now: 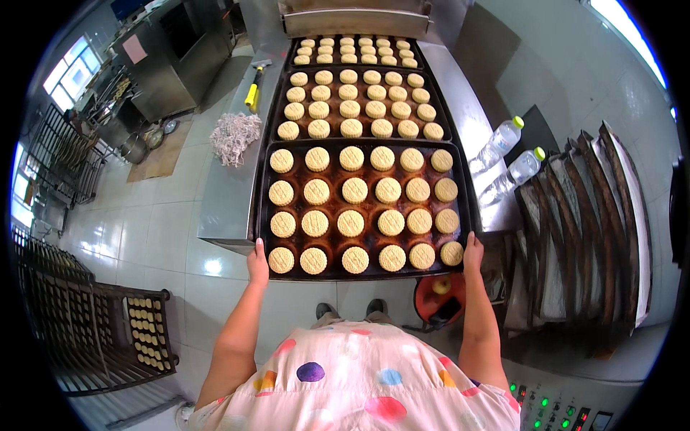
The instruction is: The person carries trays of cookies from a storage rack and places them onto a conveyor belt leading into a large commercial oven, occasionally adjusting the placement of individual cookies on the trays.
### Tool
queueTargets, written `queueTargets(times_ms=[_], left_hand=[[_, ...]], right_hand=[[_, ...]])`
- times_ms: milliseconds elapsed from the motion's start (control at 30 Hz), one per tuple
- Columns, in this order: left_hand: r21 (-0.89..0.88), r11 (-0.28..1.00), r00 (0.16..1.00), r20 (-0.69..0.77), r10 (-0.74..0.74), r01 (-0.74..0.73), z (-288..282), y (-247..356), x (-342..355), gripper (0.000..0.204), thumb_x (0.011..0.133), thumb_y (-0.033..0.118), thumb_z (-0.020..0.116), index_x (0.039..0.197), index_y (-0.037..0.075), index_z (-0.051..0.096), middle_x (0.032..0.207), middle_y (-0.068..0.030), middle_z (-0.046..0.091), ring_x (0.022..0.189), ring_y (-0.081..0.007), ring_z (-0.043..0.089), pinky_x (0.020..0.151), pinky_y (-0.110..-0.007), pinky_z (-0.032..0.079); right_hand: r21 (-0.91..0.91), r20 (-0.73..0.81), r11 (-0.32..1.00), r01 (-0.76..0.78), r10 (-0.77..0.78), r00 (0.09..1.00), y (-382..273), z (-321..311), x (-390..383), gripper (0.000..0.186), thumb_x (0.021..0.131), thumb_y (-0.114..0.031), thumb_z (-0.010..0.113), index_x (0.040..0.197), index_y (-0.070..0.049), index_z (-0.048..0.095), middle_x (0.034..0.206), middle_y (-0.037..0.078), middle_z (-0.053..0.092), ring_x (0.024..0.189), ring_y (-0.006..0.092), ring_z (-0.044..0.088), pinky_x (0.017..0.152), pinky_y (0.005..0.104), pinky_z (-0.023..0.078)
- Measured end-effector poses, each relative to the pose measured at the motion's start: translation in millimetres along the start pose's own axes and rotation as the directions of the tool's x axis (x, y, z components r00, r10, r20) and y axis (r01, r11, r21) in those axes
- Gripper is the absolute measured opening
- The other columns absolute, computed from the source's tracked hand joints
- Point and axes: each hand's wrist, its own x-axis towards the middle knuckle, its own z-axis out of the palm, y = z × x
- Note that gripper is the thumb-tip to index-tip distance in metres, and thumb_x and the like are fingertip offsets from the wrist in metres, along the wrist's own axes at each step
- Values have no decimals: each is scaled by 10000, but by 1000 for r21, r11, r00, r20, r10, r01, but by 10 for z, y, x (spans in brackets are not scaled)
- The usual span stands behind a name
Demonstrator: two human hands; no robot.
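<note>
My left hand (258, 263) grips the near left corner of a dark baking tray (336, 269), and my right hand (472, 256) holds its near right corner. Rows of pale round cookies (351, 223) with stamped tops and scalloped edges lie on it. Two more trays of such cookies (348, 108) stretch beyond it along a steel conveyor top (230, 215) toward a metal housing (356, 21). Two water bottles with yellow-green caps (498, 144) lie beside my tray on the right ledge; a tangled pale rag (235, 136) and a yellow-handled tool (253, 93) are on the left ledge.
Stacked dark trays (582, 237) stand at right above a control panel (553, 409). A red stool (433, 309) with a fruit and dark object is below my right hand. Loaded racks (83, 323) stand at lower left; steel equipment (165, 72) and pots (133, 147) are farther left.
</note>
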Motion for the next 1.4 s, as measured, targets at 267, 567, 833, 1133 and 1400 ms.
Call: queueTargets(times_ms=[267, 567, 833, 1133, 1400], left_hand=[[238, 963, 988, -55, 144, -127, 39, 76, -17, 633, 913, 485, 344, 805, -92, 579, 773, -299, 565, 761, -454, 528, 672, -470, 399], [306, 951, 993, -89, 80, -49, 36, 15, -6, 666, 888, 564, 295, 807, -25, 596, 782, -264, 585, 803, -451, 540, 699, -488, 415], [322, 944, 992, -79, 97, -67, 29, -17, -26, 624, 893, 542, 291, 842, 10, 613, 811, -238, 601, 810, -430, 550, 716, -489, 429], [296, 953, 994, -71, 84, -59, 30, 34, -69, 606, 895, 539, 292, 879, 23, 611, 840, -230, 605, 822, -425, 549, 724, -484, 427], [290, 956, 996, -74, 57, -33, -32, 60, -85, 600, 898, 531, 292, 894, 22, 609, 840, -219, 609, 820, -416, 552, 721, -483, 425]], right_hand=[[-17, -27, 1000, 21, -21, 999, 85, 1, 69, 474, 888, -372, 459, 962, 76, 594, 885, 272, 602, 841, 398, 578, 742, 413, 432], [97, 8, 992, 79, -80, 997, 382, 74, 189, 497, 897, -369, 476, 1021, 101, 580, 922, 249, 625, 799, 309, 593, 751, 389, 441], [24, 66, 998, 56, -58, 996, 373, 43, 220, 488, 912, -327, 447, 1049, 130, 550, 984, 268, 604, 881, 344, 578, 799, 376, 426], [16, 21, 997, 81, -81, 996, 329, 33, 171, 487, 917, -327, 440, 1038, 131, 551, 961, 262, 611, 818, 333, 571, 764, 379, 427], [74, 46, 993, 87, -91, 995, 297, 95, 153, 495, 915, -333, 447, 1019, 139, 555, 933, 264, 610, 800, 327, 567, 758, 386, 423]])
